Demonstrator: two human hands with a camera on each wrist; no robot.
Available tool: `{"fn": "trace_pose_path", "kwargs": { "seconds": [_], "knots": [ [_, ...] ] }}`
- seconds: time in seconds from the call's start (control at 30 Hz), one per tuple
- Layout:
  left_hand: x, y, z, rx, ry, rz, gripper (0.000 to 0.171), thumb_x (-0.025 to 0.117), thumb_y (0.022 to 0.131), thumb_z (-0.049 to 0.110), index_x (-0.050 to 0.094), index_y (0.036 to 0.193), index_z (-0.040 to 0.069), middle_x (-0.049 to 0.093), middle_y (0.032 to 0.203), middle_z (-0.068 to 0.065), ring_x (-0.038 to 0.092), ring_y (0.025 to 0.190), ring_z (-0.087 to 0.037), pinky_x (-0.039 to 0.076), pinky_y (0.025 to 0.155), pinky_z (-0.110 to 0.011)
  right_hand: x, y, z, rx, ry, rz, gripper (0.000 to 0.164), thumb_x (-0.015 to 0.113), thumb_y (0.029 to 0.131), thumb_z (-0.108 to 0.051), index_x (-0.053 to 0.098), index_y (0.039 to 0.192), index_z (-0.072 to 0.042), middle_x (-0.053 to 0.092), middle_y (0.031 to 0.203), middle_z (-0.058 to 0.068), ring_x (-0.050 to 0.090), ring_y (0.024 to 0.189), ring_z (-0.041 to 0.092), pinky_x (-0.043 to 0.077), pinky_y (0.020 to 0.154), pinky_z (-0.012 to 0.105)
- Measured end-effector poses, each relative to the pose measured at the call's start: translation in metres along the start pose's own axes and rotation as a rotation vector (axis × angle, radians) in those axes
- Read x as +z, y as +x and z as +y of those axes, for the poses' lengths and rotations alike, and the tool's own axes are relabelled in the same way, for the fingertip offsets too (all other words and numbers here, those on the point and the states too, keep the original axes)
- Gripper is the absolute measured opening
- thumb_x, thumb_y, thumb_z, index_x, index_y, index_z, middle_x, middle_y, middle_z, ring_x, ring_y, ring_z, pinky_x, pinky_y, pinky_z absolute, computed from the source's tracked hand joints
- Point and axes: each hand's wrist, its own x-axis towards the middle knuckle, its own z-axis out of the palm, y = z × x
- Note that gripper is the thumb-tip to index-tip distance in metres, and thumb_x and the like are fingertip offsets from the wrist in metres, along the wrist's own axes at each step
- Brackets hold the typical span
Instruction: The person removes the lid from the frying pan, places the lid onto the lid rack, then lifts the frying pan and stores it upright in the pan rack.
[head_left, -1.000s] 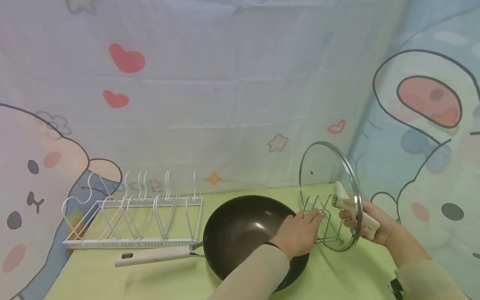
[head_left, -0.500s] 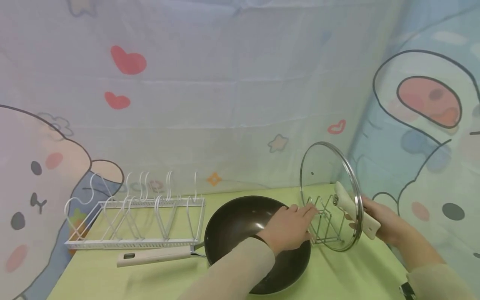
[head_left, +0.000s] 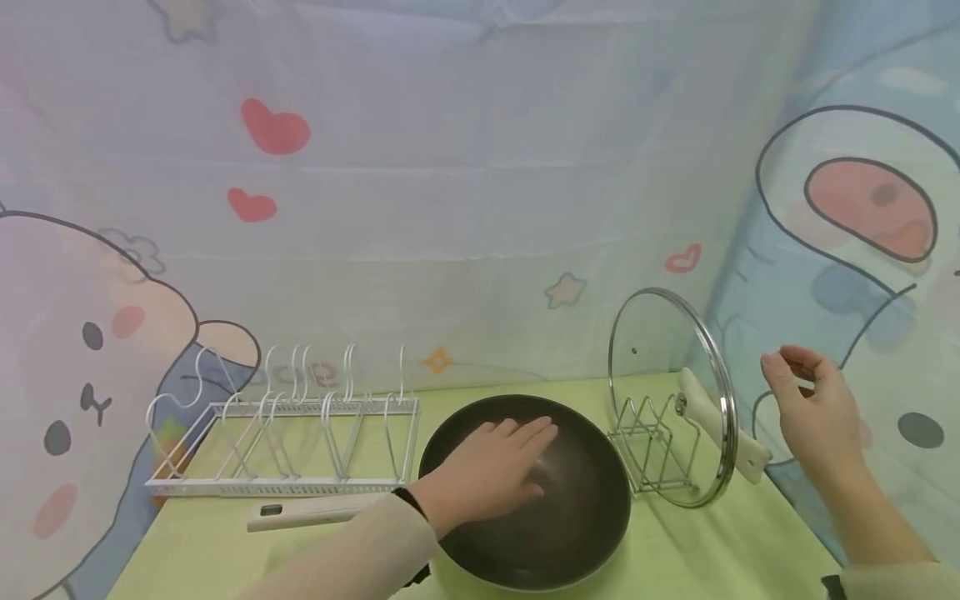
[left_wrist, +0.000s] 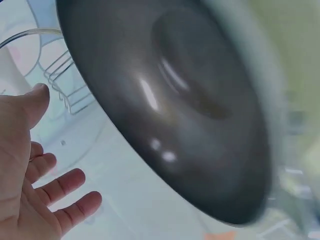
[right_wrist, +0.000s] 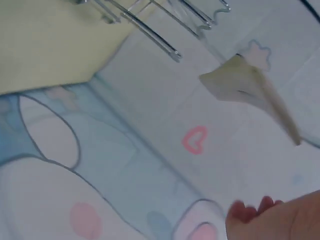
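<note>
- Left hand (head_left: 486,477): over pan (head_left: 577,517), fingers extended, grip wide.
- Right hand (head_left: 819,417): right of pan, loosely curled, grip narrow.
- Lid (head_left: 675,358): on edge, right of pan.
- Lettering (head_left: 324,373): beyond pan, illegible.

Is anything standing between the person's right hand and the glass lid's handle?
Nothing visible is: the right hand hovers on the same side of the lid as the handle, with an open gap between them.

The pan (head_left: 564,508) looks smooth (faintly glossy inside), the glass lid (head_left: 660,367) shiny and metal-rimmed.
</note>
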Motion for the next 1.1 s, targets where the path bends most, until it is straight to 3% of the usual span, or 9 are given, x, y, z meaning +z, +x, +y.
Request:
{"fn": "trace_pose_path", "kwargs": {
  "seconds": [0.17,0.33,0.47,0.6,0.67,0.73,0.87,1.0,1.1],
  "knots": [
    [0.005,-0.047,-0.026,-0.029,-0.060,0.046,0.079,0.069,0.102,0.052,0.039,0.165,0.015,0.045,0.170,0.001,0.057,0.140,-0.023,0.053,0.112,-0.044,0.019,-0.024,-0.028,-0.278,-0.062,0.231,0.054,0.067,0.104,-0.028,0.055,0.146,0.003,0.054,0.148,0.027,0.039,0.131,0.039,0.030,0.100,0.048],
    [0.013,-0.091,-0.048,-0.077,-0.082,0.062,0.077,0.071,0.101,0.050,0.044,0.162,0.011,0.050,0.166,-0.004,0.060,0.135,-0.025,0.056,0.104,-0.046,0.046,-0.044,-0.043,-0.591,-0.044,0.267,0.043,0.078,0.091,-0.009,0.064,0.127,0.011,0.064,0.128,0.032,0.045,0.129,0.049,0.027,0.110,0.058],
    [0.024,-0.119,-0.062,-0.142,-0.073,0.090,0.076,0.073,0.099,0.050,0.048,0.159,0.010,0.054,0.161,-0.004,0.061,0.131,-0.025,0.056,0.102,-0.045,0.069,-0.064,-0.046,-0.719,-0.110,0.275,0.035,0.075,0.098,-0.024,0.070,0.117,0.005,0.070,0.116,0.026,0.054,0.119,0.047,0.031,0.107,0.054],
    [0.033,-0.140,-0.074,-0.188,-0.058,0.133,0.074,0.074,0.098,0.050,0.051,0.155,0.009,0.059,0.156,-0.006,0.062,0.129,-0.026,0.056,0.104,-0.046,0.088,-0.082,-0.048,-0.911,-0.158,0.430,0.052,0.060,0.106,-0.048,0.074,0.101,0.002,0.074,0.099,0.020,0.058,0.107,0.045,0.028,0.109,0.038],
    [0.036,-0.147,-0.079,-0.206,-0.053,0.151,0.073,0.075,0.098,0.049,0.053,0.154,0.008,0.060,0.154,-0.007,0.063,0.128,-0.026,0.056,0.104,-0.046,0.093,-0.088,-0.051,-0.998,-0.145,0.489,0.055,0.057,0.108,-0.048,0.074,0.096,0.002,0.075,0.093,0.020,0.059,0.102,0.046,0.027,0.111,0.031],
    [0.038,-0.153,-0.082,-0.219,-0.043,0.167,0.072,0.076,0.097,0.048,0.054,0.152,0.007,0.063,0.150,-0.007,0.064,0.126,-0.026,0.057,0.104,-0.046,0.097,-0.094,-0.052,-1.035,-0.121,0.462,0.053,0.058,0.108,-0.045,0.074,0.094,0.003,0.075,0.092,0.019,0.059,0.099,0.043,0.028,0.116,0.025],
    [0.044,-0.161,-0.087,-0.228,-0.014,0.177,0.067,0.076,0.096,0.049,0.059,0.146,0.008,0.069,0.137,-0.004,0.066,0.117,-0.024,0.058,0.096,-0.045,0.104,-0.112,-0.046,-0.881,-0.132,0.220,0.029,0.067,0.106,-0.032,0.075,0.099,-0.004,0.074,0.092,0.006,0.063,0.092,0.022,0.040,0.107,0.011],
    [0.052,-0.167,-0.093,-0.238,-0.006,0.150,0.062,0.075,0.096,0.050,0.062,0.140,0.008,0.072,0.125,-0.004,0.068,0.110,-0.025,0.059,0.089,-0.046,0.117,-0.130,-0.033,-0.334,-0.142,-0.206,0.017,0.073,0.103,-0.028,0.071,0.090,-0.017,0.066,0.077,-0.008,0.058,0.069,0.005,0.049,0.067,0.016],
    [0.058,-0.170,-0.099,-0.253,-0.011,0.130,0.055,0.074,0.096,0.051,0.065,0.131,0.009,0.072,0.113,-0.003,0.069,0.103,-0.025,0.059,0.085,-0.045,0.126,-0.132,-0.020,0.013,-0.171,-0.496,0.038,0.063,0.108,-0.041,0.067,0.081,-0.015,0.061,0.065,-0.005,0.054,0.059,0.009,0.048,0.061,0.027]
  ]
}}
